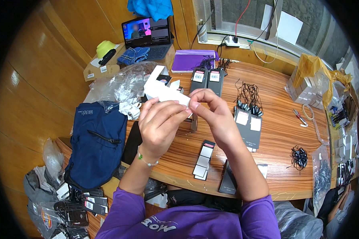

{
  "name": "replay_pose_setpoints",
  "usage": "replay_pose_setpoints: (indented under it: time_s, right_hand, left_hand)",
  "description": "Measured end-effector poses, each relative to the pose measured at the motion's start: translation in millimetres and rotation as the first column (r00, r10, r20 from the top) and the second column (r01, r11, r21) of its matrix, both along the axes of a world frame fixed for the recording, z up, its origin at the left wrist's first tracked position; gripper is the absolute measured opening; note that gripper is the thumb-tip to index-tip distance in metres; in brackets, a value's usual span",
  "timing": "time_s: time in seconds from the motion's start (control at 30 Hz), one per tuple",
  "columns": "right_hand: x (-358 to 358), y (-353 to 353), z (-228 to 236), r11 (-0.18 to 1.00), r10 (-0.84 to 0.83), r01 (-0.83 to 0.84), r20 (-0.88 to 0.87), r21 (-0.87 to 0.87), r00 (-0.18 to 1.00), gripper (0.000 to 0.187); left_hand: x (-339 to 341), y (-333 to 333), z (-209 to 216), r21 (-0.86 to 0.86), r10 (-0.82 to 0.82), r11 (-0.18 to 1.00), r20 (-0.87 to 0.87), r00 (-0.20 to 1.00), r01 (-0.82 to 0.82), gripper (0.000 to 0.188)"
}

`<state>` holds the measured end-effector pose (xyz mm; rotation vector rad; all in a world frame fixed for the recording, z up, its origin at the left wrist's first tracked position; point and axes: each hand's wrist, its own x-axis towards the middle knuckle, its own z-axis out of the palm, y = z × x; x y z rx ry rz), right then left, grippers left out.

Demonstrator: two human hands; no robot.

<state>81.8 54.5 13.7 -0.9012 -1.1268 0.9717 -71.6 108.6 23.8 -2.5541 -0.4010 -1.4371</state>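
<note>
Above the wooden table, both my hands meet on a white folded piece of paper or thin card (163,91). My left hand (159,125) has its fingers closed over the piece's lower edge. My right hand (213,113) pinches its right corner between thumb and fingers. What lies under the fingertips is hidden. Below and between my forearms lie black-topped tags with white label panels (203,159). A dark grey box (228,179) is partly covered by my right forearm. Grey cards with white labels (249,127), with black cords at their tops, lie right of my right hand.
Two dark boxes (214,81) with labels stand behind my hands. A navy backpack (95,143) and clear plastic bags (123,85) lie at left. An open laptop (147,34) stands at the back. Pliers (300,118), a black cord bundle (298,158) and white boxes (307,89) are at right.
</note>
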Motion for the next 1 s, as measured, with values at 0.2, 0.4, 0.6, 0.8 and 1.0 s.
replay_pose_setpoints:
  time_s: [0.2,0.4,0.6,0.8,1.0]
  right_hand:
    - [11.4,0.4,6.7,0.986,-0.116,0.148,-0.331,0.074,0.936,0.012]
    - [28.2,11.1,7.2,0.952,0.155,0.024,-0.552,0.304,0.819,0.010]
    - [24.1,13.5,1.1,0.887,0.445,-0.148,-0.728,0.437,0.521,0.011]
    - [23.6,10.9,4.1,0.881,0.473,-0.147,-0.839,0.450,0.269,0.012]
    - [22.6,8.7,7.0,0.903,0.429,-0.147,-0.874,0.404,0.228,0.013]
  left_hand:
    - [3.5,-0.6,0.6,-0.147,-0.069,0.987,0.007,0.998,0.070,0.020]
    - [11.0,3.7,-18.3,-0.639,-0.165,0.716,0.238,0.957,0.282,0.016]
    - [16.2,5.0,-21.7,-0.763,-0.316,0.502,0.276,0.908,0.407,0.010]
    - [18.7,2.0,-10.5,-0.694,-0.393,0.613,0.146,0.908,0.377,0.012]
    - [25.4,-10.7,-17.0,-0.669,-0.290,0.697,0.066,0.955,0.258,0.032]
